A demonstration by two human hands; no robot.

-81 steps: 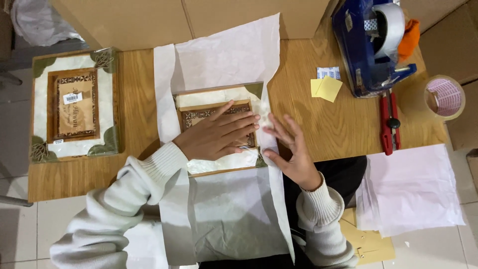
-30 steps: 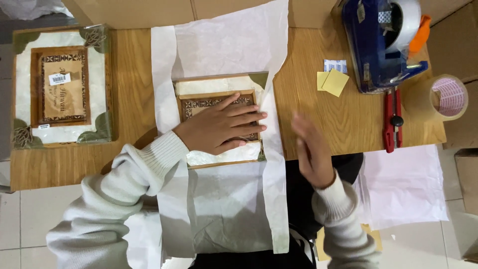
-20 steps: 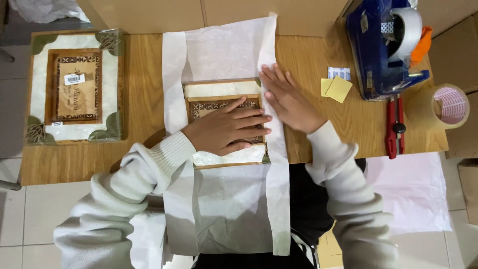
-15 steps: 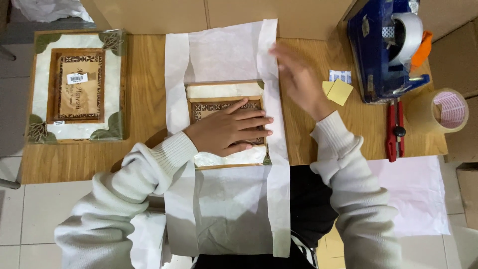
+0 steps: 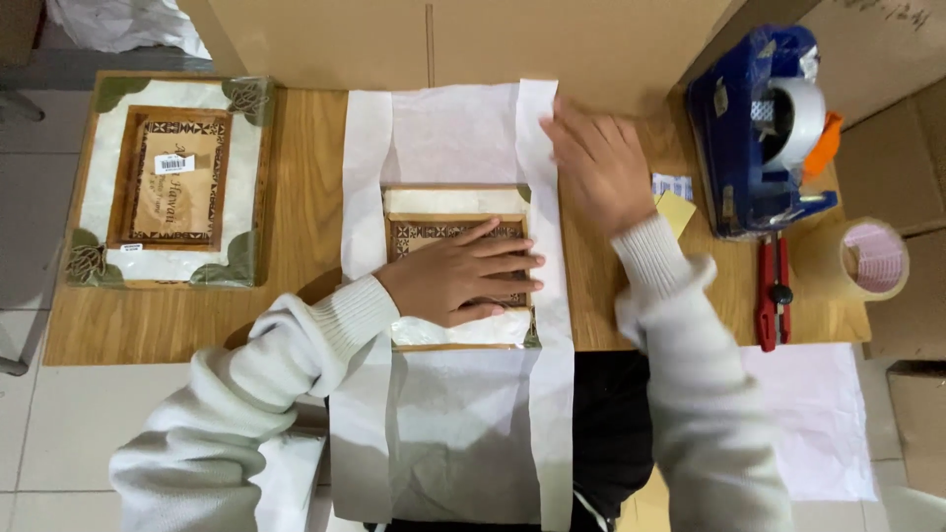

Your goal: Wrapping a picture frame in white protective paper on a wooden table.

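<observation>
My left hand [image 5: 463,281] lies flat, fingers spread, on a small decorated picture frame [image 5: 448,202] that rests on a long sheet of white tissue paper [image 5: 448,133]. The paper's side strips are folded in along both sides of the frame. My right hand [image 5: 596,163] rests on the folded right strip near the paper's far right corner, fingers together and pressing down. The paper's near end hangs over the table's front edge onto my lap.
A second, larger frame [image 5: 168,182] lies at the table's left. At the right stand a blue tape dispenser [image 5: 764,133], a red cutter [image 5: 774,296], a tape roll [image 5: 867,261], yellow and white stickers [image 5: 675,202]. Cardboard boxes [image 5: 473,39] line the far edge. Pink-white paper sheets [image 5: 808,424] lie below right.
My right hand has moved from the frame's near right side up along the folded right strip to the paper's far corner. My left hand has stayed on the frame.
</observation>
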